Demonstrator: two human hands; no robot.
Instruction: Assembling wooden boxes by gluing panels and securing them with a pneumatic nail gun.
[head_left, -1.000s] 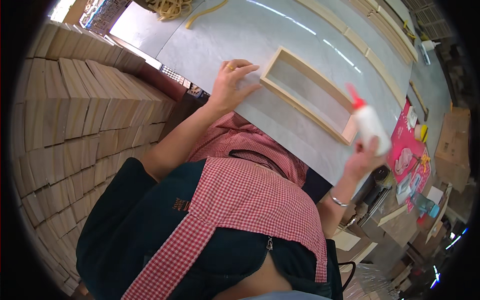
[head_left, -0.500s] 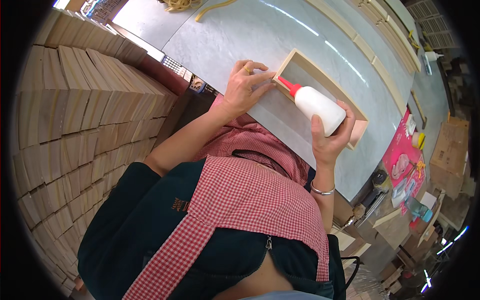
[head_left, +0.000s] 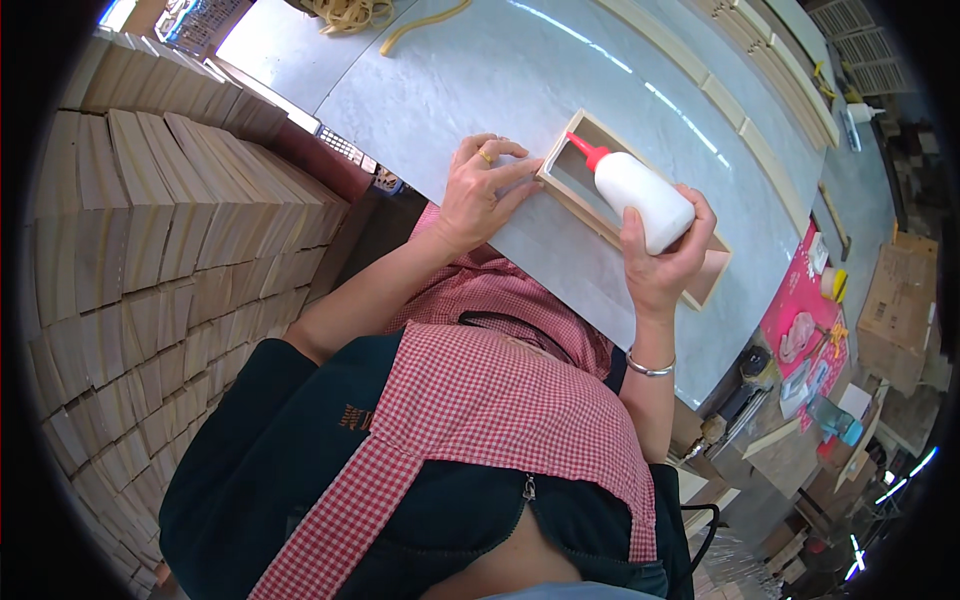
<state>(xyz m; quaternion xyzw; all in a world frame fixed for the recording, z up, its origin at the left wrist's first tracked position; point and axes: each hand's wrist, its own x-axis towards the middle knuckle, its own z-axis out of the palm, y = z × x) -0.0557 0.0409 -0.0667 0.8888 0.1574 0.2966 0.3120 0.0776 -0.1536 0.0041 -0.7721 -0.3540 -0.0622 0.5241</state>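
Note:
A white glue bottle (head_left: pixel 640 200) with a red pointed nozzle is gripped in my right hand (head_left: pixel 668 255), my fingers wrapped round its base. It tilts with the nozzle up and left, over the left end of a long, narrow wooden box frame (head_left: pixel 590 218). A white line shows along the top edge of that end. The bottle and hand hide part of the frame's middle and right. My left hand (head_left: pixel 478 195) is open, its index finger and thumb stretched to the frame's left corner, fingertips against the outside. A ring is on one finger.
The frame lies on a grey marbled table (head_left: pixel 440 110). Long wooden strips (head_left: pixel 720 95) lie along its far side, yellowish bands (head_left: pixel 350 12) at the far left. Stacked wooden boards (head_left: pixel 150 220) rise on my left. A pink sheet (head_left: pixel 790 285) with small items and a cardboard box (head_left: pixel 890 315) are at right.
The bottle's nozzle has lifted from the frame's left corner and now points over its inside at that end. My left hand stays at the corner; the whole view has shifted slightly.

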